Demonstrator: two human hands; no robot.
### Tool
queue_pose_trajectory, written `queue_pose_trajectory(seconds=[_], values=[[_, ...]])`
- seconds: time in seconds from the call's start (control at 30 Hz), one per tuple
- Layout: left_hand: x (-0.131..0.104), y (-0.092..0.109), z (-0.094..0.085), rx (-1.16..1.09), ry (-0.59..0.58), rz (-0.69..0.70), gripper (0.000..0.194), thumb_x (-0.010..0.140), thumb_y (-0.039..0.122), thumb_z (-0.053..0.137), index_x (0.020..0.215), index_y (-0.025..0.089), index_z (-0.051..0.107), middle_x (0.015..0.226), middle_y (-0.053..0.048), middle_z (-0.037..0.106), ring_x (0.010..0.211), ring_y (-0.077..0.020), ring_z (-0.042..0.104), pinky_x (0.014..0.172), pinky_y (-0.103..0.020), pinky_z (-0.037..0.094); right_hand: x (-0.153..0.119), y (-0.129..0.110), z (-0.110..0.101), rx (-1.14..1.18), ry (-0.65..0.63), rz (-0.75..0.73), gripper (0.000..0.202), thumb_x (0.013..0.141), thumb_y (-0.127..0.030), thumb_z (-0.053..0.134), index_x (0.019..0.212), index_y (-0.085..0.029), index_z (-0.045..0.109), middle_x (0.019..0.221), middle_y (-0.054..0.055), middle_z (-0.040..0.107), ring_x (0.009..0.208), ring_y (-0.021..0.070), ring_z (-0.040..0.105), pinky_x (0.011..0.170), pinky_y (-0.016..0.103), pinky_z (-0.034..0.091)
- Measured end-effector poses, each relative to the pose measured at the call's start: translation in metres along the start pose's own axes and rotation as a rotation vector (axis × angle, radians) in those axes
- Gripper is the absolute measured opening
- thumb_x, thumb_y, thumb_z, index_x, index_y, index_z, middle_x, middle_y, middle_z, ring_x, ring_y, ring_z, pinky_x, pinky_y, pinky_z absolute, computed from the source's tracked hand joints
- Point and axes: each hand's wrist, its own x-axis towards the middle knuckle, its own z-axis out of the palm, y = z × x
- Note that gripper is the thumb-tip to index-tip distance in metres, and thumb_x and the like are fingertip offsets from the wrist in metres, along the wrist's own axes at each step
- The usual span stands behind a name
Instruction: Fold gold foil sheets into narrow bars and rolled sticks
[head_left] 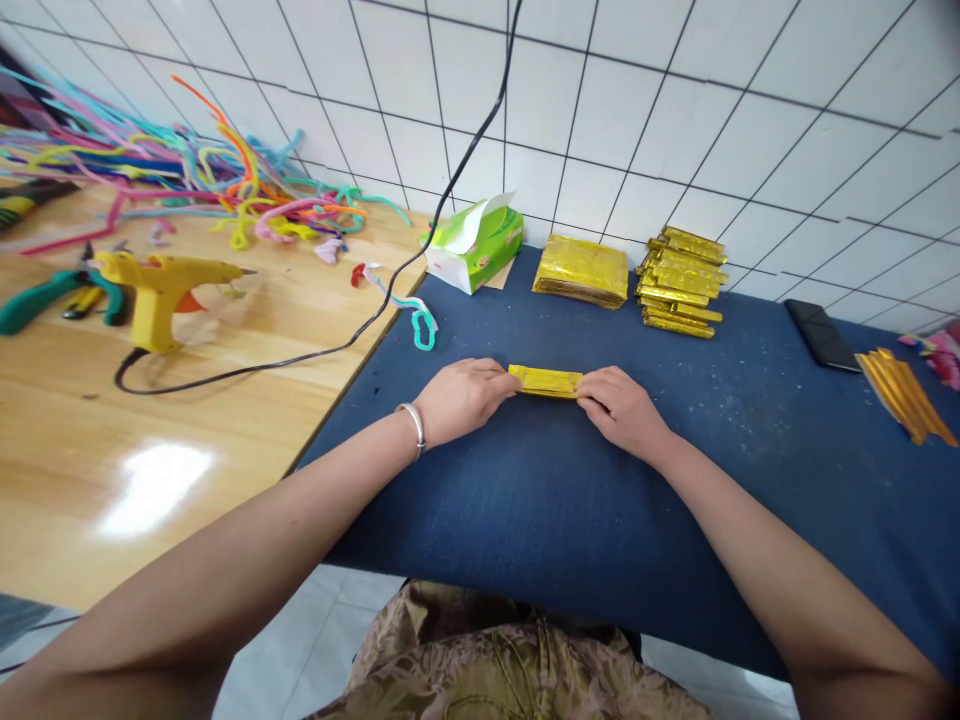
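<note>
A folded strip of gold foil paper (546, 382) lies across the dark blue table surface, its long side running left to right. My left hand (463, 400), with a silver bangle at the wrist, pinches its left end. At the right end, the thumb and fingers of my right hand (622, 410) are closed on it. Behind the strip stand a flat stack of gold foil sheets (579, 272) and, to its right, a pile of folded gold strips (681, 282).
A green tissue box (480, 245) stands against the tiled wall. A yellow glue gun (161, 290), green-handled pliers (45, 300) and tangled pipe cleaners (247, 190) lie on the wooden table. A black cable (450, 190) crosses over. On the right are a phone (821, 335) and orange-gold strips (906, 395).
</note>
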Motion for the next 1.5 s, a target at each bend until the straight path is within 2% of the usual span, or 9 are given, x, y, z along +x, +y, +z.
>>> queue_pose_trajectory(seconds=[0.2,0.37,0.47,0.57,0.7,0.9,1.07,1.2,1.5], values=[[-0.001,0.003,-0.001,-0.094,0.002,-0.011,0.023,0.095,0.021,0.043,0.105,0.018,0.063,0.092,-0.006,0.068,0.091,-0.0152,0.061,0.081,-0.028,0.050,0.001,-0.002,-0.007,0.045,-0.012,0.064,0.016,0.089,-0.021,0.050,0.095,-0.021,0.065,0.090,0.004,0.069,0.089,0.0188,0.059,0.083,0.037,0.047],[0.002,0.006,0.002,-0.221,0.053,-0.131,0.021,0.095,0.022,0.042,0.103,0.017,0.061,0.092,-0.006,0.067,0.090,-0.0163,0.060,0.083,-0.031,0.049,0.002,-0.005,-0.007,0.086,0.002,0.186,0.016,0.090,-0.023,0.050,0.094,-0.023,0.066,0.092,0.002,0.070,0.089,0.0180,0.060,0.082,0.034,0.046],[0.005,0.009,0.002,-0.296,0.052,-0.253,0.017,0.094,0.022,0.043,0.100,0.018,0.059,0.090,-0.004,0.065,0.088,-0.0158,0.059,0.082,-0.030,0.048,0.003,-0.006,-0.005,0.112,0.020,0.286,0.016,0.088,-0.024,0.051,0.094,-0.024,0.066,0.091,0.002,0.069,0.086,0.0170,0.061,0.081,0.032,0.045],[0.007,0.011,0.003,-0.371,0.068,-0.358,0.012,0.092,0.021,0.045,0.094,0.019,0.056,0.089,-0.002,0.062,0.084,-0.0147,0.058,0.079,-0.028,0.047,0.005,-0.007,-0.005,0.139,0.025,0.378,0.015,0.087,-0.024,0.052,0.093,-0.024,0.066,0.085,0.001,0.066,0.080,0.0156,0.060,0.077,0.029,0.044],[0.012,0.015,0.005,-0.373,0.101,-0.422,0.009,0.091,0.020,0.046,0.090,0.020,0.055,0.082,-0.001,0.060,0.080,-0.0149,0.055,0.074,-0.027,0.044,0.010,-0.008,-0.004,0.161,0.027,0.451,0.015,0.085,-0.024,0.053,0.089,-0.025,0.067,0.075,-0.001,0.064,0.074,0.0152,0.058,0.072,0.028,0.042],[0.020,0.016,0.007,-0.267,0.050,-0.469,0.013,0.092,0.021,0.043,0.091,0.019,0.056,0.076,-0.002,0.058,0.076,-0.0160,0.054,0.070,-0.027,0.041,0.018,-0.006,-0.001,0.152,0.010,0.480,0.015,0.085,-0.022,0.051,0.087,-0.025,0.066,0.076,-0.002,0.066,0.073,0.0148,0.057,0.070,0.027,0.040],[0.024,0.015,0.007,-0.162,0.023,-0.444,0.015,0.092,0.021,0.041,0.089,0.018,0.056,0.077,-0.003,0.059,0.076,-0.0175,0.054,0.071,-0.029,0.041,0.020,-0.007,0.002,0.079,0.024,0.439,0.016,0.085,-0.020,0.051,0.086,-0.025,0.066,0.077,-0.002,0.067,0.074,0.0156,0.056,0.070,0.028,0.040],[0.025,0.013,0.007,-0.129,-0.007,-0.445,0.014,0.091,0.020,0.042,0.086,0.018,0.056,0.078,-0.004,0.060,0.077,-0.0177,0.054,0.072,-0.030,0.041,0.020,-0.006,0.005,0.026,0.057,0.380,0.016,0.085,-0.019,0.051,0.084,-0.024,0.065,0.079,0.000,0.065,0.075,0.0169,0.054,0.074,0.030,0.040],[0.026,0.013,0.006,-0.090,-0.058,-0.479,0.012,0.091,0.025,0.046,0.088,0.019,0.056,0.081,-0.005,0.061,0.081,-0.0192,0.056,0.073,-0.030,0.043,0.021,-0.002,0.006,-0.021,0.023,0.364,0.013,0.086,-0.020,0.052,0.084,-0.024,0.064,0.078,0.002,0.061,0.078,0.0185,0.051,0.077,0.033,0.039]])
